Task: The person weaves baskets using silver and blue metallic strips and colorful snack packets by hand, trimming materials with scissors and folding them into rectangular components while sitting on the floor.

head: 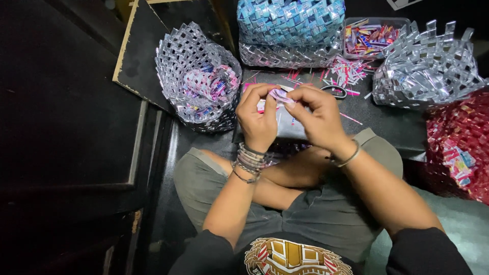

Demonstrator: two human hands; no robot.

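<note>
While both hands pinch it, I see my left hand (257, 118) and right hand (317, 116) clamped on a small folded purple strip (280, 95) near the silver basket (197, 76).

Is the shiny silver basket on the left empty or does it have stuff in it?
Not empty. The silver woven basket holds pink and purple folded strips inside, filling only its lower part.

We have one view, worn on the head, looking steeply down and close over our lap, with the scissors (334, 91) just beyond.
</note>
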